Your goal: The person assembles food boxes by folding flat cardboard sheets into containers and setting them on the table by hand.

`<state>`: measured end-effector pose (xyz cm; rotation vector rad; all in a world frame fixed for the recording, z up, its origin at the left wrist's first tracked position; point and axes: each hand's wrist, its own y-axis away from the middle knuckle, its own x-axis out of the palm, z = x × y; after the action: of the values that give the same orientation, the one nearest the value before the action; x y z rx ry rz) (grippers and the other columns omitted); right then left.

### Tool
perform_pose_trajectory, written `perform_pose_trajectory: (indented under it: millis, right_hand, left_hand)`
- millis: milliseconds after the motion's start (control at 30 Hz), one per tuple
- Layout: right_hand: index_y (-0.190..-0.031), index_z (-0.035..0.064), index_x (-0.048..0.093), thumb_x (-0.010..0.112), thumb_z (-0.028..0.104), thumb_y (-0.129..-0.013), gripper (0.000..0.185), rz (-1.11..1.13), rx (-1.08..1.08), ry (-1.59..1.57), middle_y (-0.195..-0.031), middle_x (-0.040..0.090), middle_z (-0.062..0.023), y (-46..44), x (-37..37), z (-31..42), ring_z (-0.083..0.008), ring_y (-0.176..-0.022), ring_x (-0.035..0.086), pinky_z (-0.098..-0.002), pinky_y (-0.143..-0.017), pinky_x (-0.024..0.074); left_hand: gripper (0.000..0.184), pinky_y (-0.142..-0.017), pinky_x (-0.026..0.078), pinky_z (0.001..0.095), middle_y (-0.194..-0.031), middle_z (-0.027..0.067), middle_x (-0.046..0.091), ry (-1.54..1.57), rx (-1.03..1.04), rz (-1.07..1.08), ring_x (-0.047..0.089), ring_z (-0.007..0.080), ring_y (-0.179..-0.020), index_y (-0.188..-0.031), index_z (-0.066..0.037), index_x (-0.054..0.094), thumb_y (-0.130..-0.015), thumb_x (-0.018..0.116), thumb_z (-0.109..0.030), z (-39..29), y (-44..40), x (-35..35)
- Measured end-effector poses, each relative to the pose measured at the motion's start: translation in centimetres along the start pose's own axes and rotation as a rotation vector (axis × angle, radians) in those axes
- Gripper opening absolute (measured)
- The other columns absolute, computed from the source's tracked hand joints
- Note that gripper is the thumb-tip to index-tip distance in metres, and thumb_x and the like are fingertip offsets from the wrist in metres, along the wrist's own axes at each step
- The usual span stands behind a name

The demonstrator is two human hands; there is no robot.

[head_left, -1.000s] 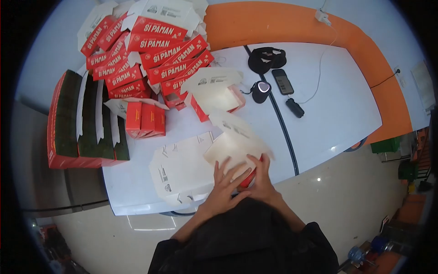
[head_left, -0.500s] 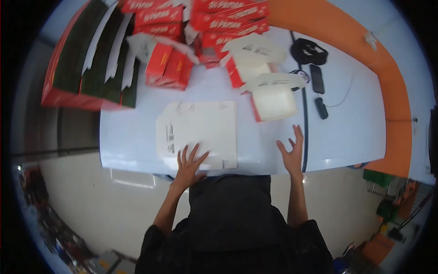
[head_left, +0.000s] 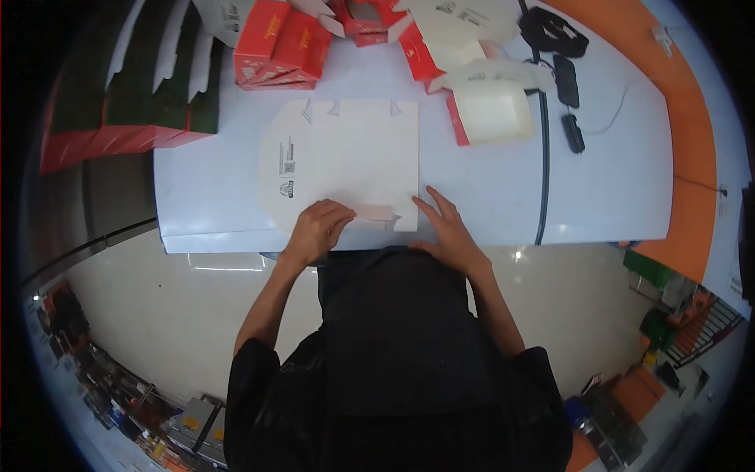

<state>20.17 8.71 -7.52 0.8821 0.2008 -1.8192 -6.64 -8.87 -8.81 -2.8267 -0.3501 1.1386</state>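
A flat, unfolded white cardboard box blank (head_left: 354, 153) with black print on its left part lies on the table before me. My left hand (head_left: 316, 230) is closed at its near edge, thumb and fingers pinching a side flap that is partly lifted. My right hand (head_left: 450, 232) is by the blank's near right corner, fingers apart, holding nothing; whether a fingertip touches the edge I cannot tell. An open box (head_left: 495, 114), white inside with a red side, stands beyond my right hand.
Red folded boxes (head_left: 281, 47) stand at the back, with another open box (head_left: 452, 47) to their right. Large dark green and red cartons (head_left: 149, 94) are at the left. A phone (head_left: 565, 81), a small black device (head_left: 572, 134) with a cable and a black pouch (head_left: 553, 31) lie right.
My left hand has gone from spread fingers on the blank to a pinch at its near flap. My right hand has moved left to the blank's corner. The view has tilted down.
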Motion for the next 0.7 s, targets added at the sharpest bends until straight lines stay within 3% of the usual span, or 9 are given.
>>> perform_pose_trajectory:
  millis: [67,100,200,300,433,500,533,600,700]
  right_hand:
    - [-0.156,0.016,0.045,0.09,0.026,-0.08,0.089,0.013,0.017,-0.051,-0.164,0.032,-0.0224,0.1,0.4,0.0,-0.0453,-0.148,0.035,-0.0516,-0.121,0.0369]
    - [-0.156,0.0164,0.045,0.09,0.026,-0.08,0.089,0.025,0.031,-0.085,-0.164,0.032,-0.0218,0.0,0.8,-0.2,-0.0448,-0.148,0.036,-0.0511,-0.121,0.0378]
    - [-0.155,0.0173,0.047,0.09,0.025,-0.08,0.087,-0.025,0.023,-0.12,-0.165,0.033,-0.017,0.3,1.4,-0.6,-0.0405,-0.147,0.04,-0.0494,-0.118,0.0436]
    - [-0.152,0.0164,0.051,0.089,0.019,-0.081,0.08,-0.052,0.063,-0.153,-0.165,0.033,-0.015,0.5,0.7,0.1,-0.0389,-0.146,0.042,-0.0474,-0.116,0.0453]
    - [-0.143,0.0137,0.062,0.085,0.007,-0.082,0.065,-0.197,-0.04,-0.19,-0.165,0.035,-0.0153,0.3,0.8,-0.2,-0.0379,-0.145,0.044,-0.0467,-0.115,0.0441]
    - [-0.131,0.0122,0.068,0.084,0.009,-0.083,0.051,-0.351,-0.135,-0.184,-0.16,0.042,-0.0167,-0.2,0.9,-0.3,-0.0394,-0.142,0.046,-0.0487,-0.117,0.0411]
    - [-0.126,0.0114,0.072,0.083,0.009,-0.084,0.043,-0.427,-0.182,-0.181,-0.158,0.046,-0.0174,-0.6,1.0,-0.2,-0.0401,-0.14,0.047,-0.0497,-0.117,0.0396]
    - [-0.115,0.0099,0.075,0.083,0.008,-0.083,0.033,-0.524,-0.287,-0.224,-0.146,0.058,-0.0142,-1.9,1.1,0.3,-0.0372,-0.137,0.051,-0.0502,-0.117,0.0389]
    - [-0.105,0.0085,0.078,0.081,0.007,-0.084,0.021,-0.627,-0.376,-0.23,-0.131,0.069,-0.0079,-4.1,1.1,2.2,-0.0332,-0.133,0.055,-0.0517,-0.116,0.0384]
  left_hand:
    - [0.009,-0.078,0.058,0.0393,-0.093,0.0108,0.075,0.056,-0.039,0.054,0.071,0.0291,-0.085,-0.096,-0.002,0.076,-0.086,0.077,0.0,-0.4,-0.4,-0.2]
    - [0.008,-0.077,0.058,0.0366,-0.093,0.0115,0.076,0.122,-0.194,0.132,0.071,0.0261,-0.083,-0.094,0.0,0.077,-0.086,0.078,-0.001,-0.7,-0.4,-0.3]
    - [0.008,-0.079,0.057,0.0339,-0.094,0.0102,0.076,0.346,-0.385,0.206,0.071,0.0209,-0.086,-0.096,-0.001,0.078,-0.088,0.08,-0.004,0.1,-0.3,-0.4]
    - [0.006,-0.082,0.056,0.0308,-0.095,0.0081,0.076,0.599,-0.586,0.204,0.07,0.0149,-0.09,-0.094,-0.001,0.077,-0.091,0.078,-0.006,0.0,-0.7,-1.2]
    - [0.006,-0.084,0.053,0.0274,-0.095,0.0046,0.073,0.674,-0.617,0.086,0.068,0.0112,-0.091,-0.099,-0.003,0.073,-0.097,0.073,-0.009,0.2,-0.7,-1.7]
    - [0.008,-0.084,0.052,0.0259,-0.095,0.0027,0.071,0.699,-0.67,0.01,0.066,0.0102,-0.091,-0.103,-0.004,0.07,-0.1,0.071,-0.011,-0.8,-1.1,-2.0]
    - [0.009,-0.078,0.05,0.0247,-0.092,0.0015,0.069,0.712,-0.67,-0.031,0.063,0.0083,-0.085,-0.104,-0.003,0.069,-0.101,0.07,-0.012,-1.5,-1.6,-2.2]
    - [0.011,-0.066,0.045,0.0222,-0.086,-0.0008,0.066,0.741,-0.676,-0.107,0.055,0.0044,-0.074,-0.106,-0.002,0.066,-0.102,0.069,-0.012,-2.9,-2.3,-2.3]
    - [0.012,-0.065,0.044,0.0219,-0.088,-0.0001,0.066,0.702,-0.646,-0.125,0.056,0.0048,-0.074,-0.107,-0.002,0.064,-0.104,0.067,-0.013,-3.8,-2.8,-1.8]
